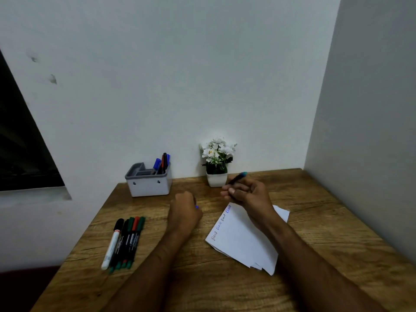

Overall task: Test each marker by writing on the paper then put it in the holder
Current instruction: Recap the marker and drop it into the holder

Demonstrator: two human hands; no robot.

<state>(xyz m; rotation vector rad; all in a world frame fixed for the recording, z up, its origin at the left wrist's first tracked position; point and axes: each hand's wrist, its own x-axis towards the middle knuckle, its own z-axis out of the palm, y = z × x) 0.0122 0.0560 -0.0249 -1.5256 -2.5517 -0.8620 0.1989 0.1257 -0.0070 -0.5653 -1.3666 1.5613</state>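
My right hand (246, 193) grips a dark marker (236, 178) just above the top corner of the white paper (242, 238), its blue-green end pointing up and back. Blue writing runs along the paper's left edge. My left hand (184, 209) is curled into a fist over the desk left of the paper, and a small blue piece (196, 207), perhaps the cap, shows at its fingers. A row of several markers (126, 240) lies at the front left of the desk. The white holder (147, 185) with a grey insert stands at the back and has several markers in it.
A small white pot of white flowers (216, 164) stands against the wall just behind my right hand. The wooden desk (191, 278) meets walls at the back and right. Its left edge drops off beside the row of markers.
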